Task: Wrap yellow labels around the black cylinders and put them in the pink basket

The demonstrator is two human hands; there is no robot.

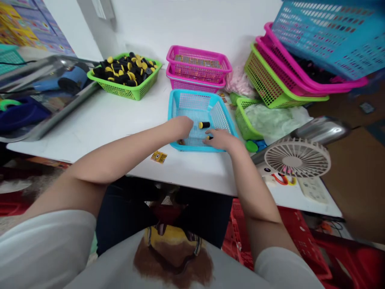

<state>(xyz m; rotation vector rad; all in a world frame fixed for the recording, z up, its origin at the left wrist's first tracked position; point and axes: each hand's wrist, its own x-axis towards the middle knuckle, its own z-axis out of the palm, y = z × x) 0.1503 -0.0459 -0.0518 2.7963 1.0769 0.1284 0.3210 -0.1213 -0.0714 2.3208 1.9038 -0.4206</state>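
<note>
**Both hands inside the blue basket, one loose piece between them**

A shallow blue basket point(192, 105) sits near the front edge of the white worktop point(120, 116), and both hands are down in its near half. The left hand point(182, 125) is curled at the basket's left side, fingers bent downward; what, if anything, it grips cannot be told. The right hand point(219, 139) rests at the near right corner, closed on a small black-and-yellow piece point(209, 137) that peeks out at its fingertips.

A second black-and-yellow cylinder point(204, 125) lies on its side on the basket floor, free of both hands: just to the right of the left hand and just beyond the right hand's fingers, touching neither.

Toward the back left of the worktop a green basket point(126, 89) is heaped with more black and yellow pieces. Behind the blue basket stand stacked pink baskets point(197, 66). A small yellow label point(159, 156) lies by the front edge, left of the blue basket. At the right edge a white fan point(297, 157) lies face up.
</note>
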